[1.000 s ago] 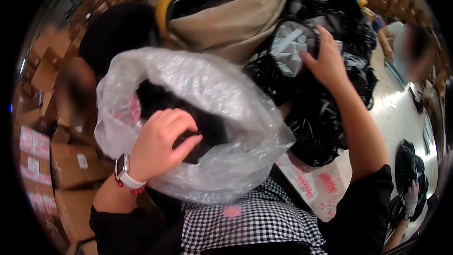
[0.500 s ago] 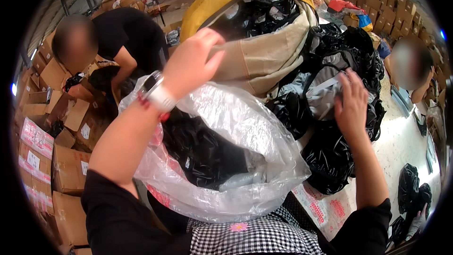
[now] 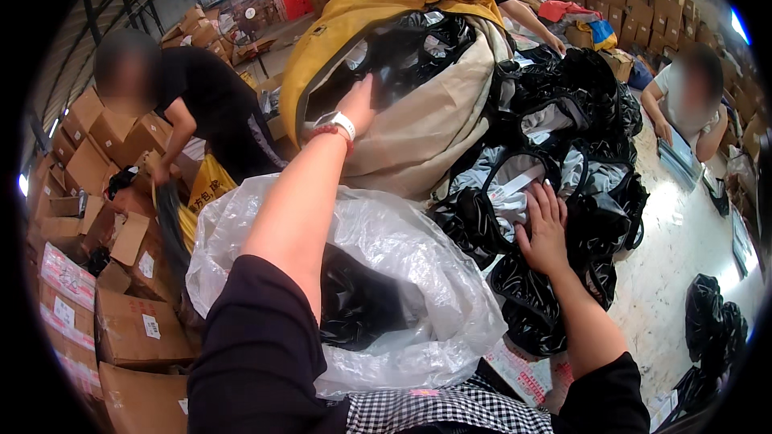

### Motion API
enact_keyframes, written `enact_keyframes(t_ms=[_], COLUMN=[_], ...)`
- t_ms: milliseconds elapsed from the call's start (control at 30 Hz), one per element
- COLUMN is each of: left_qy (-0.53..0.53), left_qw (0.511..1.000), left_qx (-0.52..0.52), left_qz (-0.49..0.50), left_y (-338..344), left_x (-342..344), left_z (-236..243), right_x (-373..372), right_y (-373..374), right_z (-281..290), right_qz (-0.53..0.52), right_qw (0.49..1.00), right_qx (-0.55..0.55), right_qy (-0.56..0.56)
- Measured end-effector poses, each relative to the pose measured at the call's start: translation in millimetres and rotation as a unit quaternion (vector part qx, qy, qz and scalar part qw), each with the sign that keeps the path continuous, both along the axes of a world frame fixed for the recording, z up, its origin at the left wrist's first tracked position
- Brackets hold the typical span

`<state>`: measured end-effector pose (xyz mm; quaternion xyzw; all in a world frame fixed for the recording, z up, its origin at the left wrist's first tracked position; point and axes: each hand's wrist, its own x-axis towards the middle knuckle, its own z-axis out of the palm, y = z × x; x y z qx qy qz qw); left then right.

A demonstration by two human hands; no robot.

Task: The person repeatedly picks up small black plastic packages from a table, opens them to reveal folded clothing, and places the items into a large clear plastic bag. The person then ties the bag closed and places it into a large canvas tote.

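A large yellow and beige fabric sack (image 3: 430,128) leans before me, its mouth full of shiny black garments (image 3: 402,56). My left hand (image 3: 359,106) reaches to the sack's opening, fingers stretched out, with nothing visible in them. Beside the sack lies a heap of black garments (image 3: 591,128) with pale grey linings. My right hand (image 3: 548,229) rests on this heap with its fingers spread, next to a pale strip (image 3: 515,182) on a lining. Closer to me, a translucent white plastic bag (image 3: 434,297) stands open with black shiny material (image 3: 358,297) inside. My left forearm passes over it.
Cardboard boxes (image 3: 141,325) are stacked at the left. There a bending person (image 3: 205,96) holds dark cloth by a yellow bag (image 3: 211,185). Another person reaches to the heap's far side. At the right, a person sits by a pale table (image 3: 675,225) bearing grey flat packs (image 3: 682,162).
My left hand has moved forward from above the plastic bag to the sack's mouth. My right hand has shifted left and lower on the heap. At the back, another person's arm has come into view.
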<state>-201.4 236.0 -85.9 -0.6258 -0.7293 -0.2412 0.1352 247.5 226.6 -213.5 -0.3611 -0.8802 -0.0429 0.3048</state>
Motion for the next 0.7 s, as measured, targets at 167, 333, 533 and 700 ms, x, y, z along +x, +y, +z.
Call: enact_keyframes(t_ms=[167,333,533,700], left_qy=[0.012,-0.064,-0.304,-0.507], left_qw=[0.999,0.981,0.94,0.839], left_qx=[0.024,0.183,0.147,0.123], left_qz=[0.047,-0.01,-0.044,-0.151], left_y=[2,-24,-61,-82], left_x=[-8,-31,-11,-10], left_z=[0,15,40,62], right_x=[2,1,2,2], right_y=[2,3,3,3], right_z=[0,1,-1,0], right_qz=[0.008,0.021,0.016,0.019], right_qw=[1.0,0.999,0.999,0.999], right_qx=[0.002,-0.013,0.0,0.006], right_qy=[0.021,0.033,0.04,0.042])
